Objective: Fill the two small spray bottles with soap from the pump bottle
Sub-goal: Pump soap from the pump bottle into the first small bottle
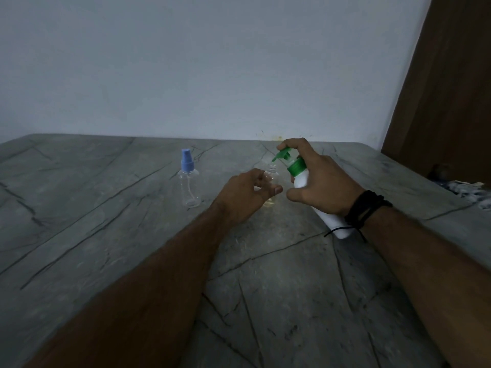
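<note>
My right hand (pixel 317 179) grips a white pump bottle (pixel 301 177) with a green pump head, tilted so its nozzle points down over the mouth of an uncapped clear spray bottle (pixel 272 173). My index finger lies on top of the pump head. My left hand (pixel 245 193) holds that open spray bottle upright on the table, fingers and thumb curled round its body. A little yellowish liquid shows at its bottom. A second clear spray bottle (pixel 189 183) with a blue spray cap stands upright to the left, apart from both hands.
The grey marble-patterned table (pixel 132 235) runs to a pale wall at the back. A brown wooden door or panel (pixel 446 88) stands at the right. Some crumpled cloth or paper (pixel 467 189) lies at the table's right edge.
</note>
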Action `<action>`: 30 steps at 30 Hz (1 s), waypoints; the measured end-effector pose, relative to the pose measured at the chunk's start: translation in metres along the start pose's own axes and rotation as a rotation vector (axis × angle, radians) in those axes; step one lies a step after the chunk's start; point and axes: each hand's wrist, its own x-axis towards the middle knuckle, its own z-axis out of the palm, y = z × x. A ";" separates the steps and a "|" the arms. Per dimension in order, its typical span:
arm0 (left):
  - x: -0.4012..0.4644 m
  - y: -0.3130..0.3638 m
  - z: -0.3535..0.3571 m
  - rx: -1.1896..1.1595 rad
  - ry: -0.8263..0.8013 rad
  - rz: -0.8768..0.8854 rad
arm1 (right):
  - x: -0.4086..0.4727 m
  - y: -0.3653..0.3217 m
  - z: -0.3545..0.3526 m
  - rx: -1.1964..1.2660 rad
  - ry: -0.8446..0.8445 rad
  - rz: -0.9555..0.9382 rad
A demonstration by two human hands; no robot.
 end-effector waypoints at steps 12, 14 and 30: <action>0.000 0.002 0.000 -0.016 0.001 -0.014 | 0.001 0.001 0.000 0.002 -0.011 -0.002; -0.001 0.002 0.000 -0.014 -0.001 -0.013 | 0.001 0.001 0.000 -0.004 0.001 0.001; -0.001 0.001 0.001 -0.023 0.008 -0.012 | 0.001 0.001 -0.001 -0.012 0.016 0.002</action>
